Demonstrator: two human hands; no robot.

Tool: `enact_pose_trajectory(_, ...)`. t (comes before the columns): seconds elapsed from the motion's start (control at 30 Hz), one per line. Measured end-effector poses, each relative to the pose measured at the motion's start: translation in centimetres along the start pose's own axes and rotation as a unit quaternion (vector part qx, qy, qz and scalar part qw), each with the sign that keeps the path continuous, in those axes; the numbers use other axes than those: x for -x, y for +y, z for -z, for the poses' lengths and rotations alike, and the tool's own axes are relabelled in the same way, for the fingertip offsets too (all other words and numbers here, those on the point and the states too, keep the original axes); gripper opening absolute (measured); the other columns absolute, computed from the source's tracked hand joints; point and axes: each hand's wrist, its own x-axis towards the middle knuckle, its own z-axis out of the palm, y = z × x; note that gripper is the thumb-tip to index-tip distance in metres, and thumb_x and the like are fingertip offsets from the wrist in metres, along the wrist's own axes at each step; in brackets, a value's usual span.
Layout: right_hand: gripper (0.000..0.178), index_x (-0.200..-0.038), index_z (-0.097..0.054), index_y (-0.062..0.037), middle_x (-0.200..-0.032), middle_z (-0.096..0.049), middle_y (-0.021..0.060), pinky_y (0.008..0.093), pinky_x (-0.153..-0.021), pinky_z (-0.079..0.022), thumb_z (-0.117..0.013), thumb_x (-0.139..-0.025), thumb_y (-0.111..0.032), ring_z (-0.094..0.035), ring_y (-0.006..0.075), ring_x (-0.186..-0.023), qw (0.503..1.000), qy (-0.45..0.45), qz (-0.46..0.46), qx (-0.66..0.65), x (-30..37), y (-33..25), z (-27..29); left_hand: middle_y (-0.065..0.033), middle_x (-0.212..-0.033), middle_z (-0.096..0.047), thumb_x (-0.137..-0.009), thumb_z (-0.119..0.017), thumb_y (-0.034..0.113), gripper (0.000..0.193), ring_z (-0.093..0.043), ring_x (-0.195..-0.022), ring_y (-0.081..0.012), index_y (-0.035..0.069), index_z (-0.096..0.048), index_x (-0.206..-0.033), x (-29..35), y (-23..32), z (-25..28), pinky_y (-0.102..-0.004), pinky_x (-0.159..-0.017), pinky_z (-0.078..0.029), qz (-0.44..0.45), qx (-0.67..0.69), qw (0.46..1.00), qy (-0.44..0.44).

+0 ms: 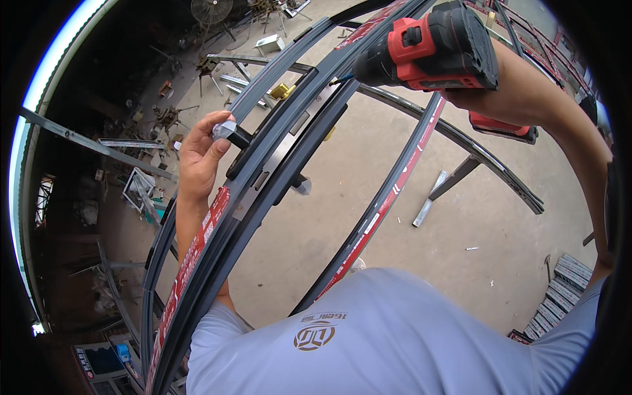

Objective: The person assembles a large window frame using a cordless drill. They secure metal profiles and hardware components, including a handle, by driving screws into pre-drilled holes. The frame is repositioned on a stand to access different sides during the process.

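My right hand is wrapped round the grip of a red and black cordless drill. The drill points left, and its thin bit reaches a bright metal strip set into a dark grey aluminium profile frame. On the frame's left side, my left hand pinches a black door handle whose end is wrapped in clear plastic. A second wrapped handle end sticks out on the opposite side. Red printed protective film covers part of the frame.
Another profile with red film runs along the right, beside a metal support rail. A short metal piece lies on the concrete floor. Stacked wrapped profiles are at lower right. A standing fan and scattered stands occupy the far left.
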Motion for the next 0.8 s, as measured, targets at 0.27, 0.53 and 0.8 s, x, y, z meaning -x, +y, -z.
enact_pose_trajectory(0.27, 0.042, -0.125, -0.064, -0.0100, -0.094, -0.071, 0.0107, 0.0398, -0.085, -0.057, -0.079, -0.086, -0.011, -0.070, 0.0230, -0.087, 1.000, -0.002, 0.025, -0.001, -0.6, 1.5, -0.7, -0.0086, -0.132, -0.061, -0.094, -0.074, 0.022, 0.048, -0.053, -0.125, -0.0197, 0.002, -0.060, -0.135, -0.2, 0.3, 0.3, -0.0345, -0.111, -0.037, 0.010, 0.015, 1.000, -0.004)
enact_pose_trajectory(0.53, 0.047, -0.125, -0.064, -0.0079, -0.095, -0.070, 0.0117, 0.0407, -0.091, -0.057, -0.083, -0.082, -0.009, -0.071, 0.0258, -0.093, 0.993, -0.011, -0.118, -0.031, -0.8, 0.2, 0.1, -0.0083, -0.129, -0.062, -0.094, -0.074, 0.025, 0.051, -0.054, -0.122, -0.0183, 0.001, -0.058, -0.135, 0.0, 0.6, 0.0, -0.0338, -0.111, -0.037, 0.027, 0.015, 0.999, 0.007)
enact_pose_trajectory(0.8, 0.039, -0.122, -0.065, -0.0089, -0.097, -0.070, 0.0120, 0.0418, -0.089, -0.055, -0.080, -0.087, -0.015, -0.069, 0.0250, -0.092, 0.998, 0.028, 0.050, 0.022, -0.8, 2.4, -1.9, -0.0086, -0.129, -0.062, -0.095, -0.073, 0.027, 0.052, -0.054, -0.123, -0.0186, 0.001, -0.057, -0.137, 0.1, 0.5, -0.1, -0.0338, -0.111, -0.036, 0.030, 0.017, 0.999, 0.005)
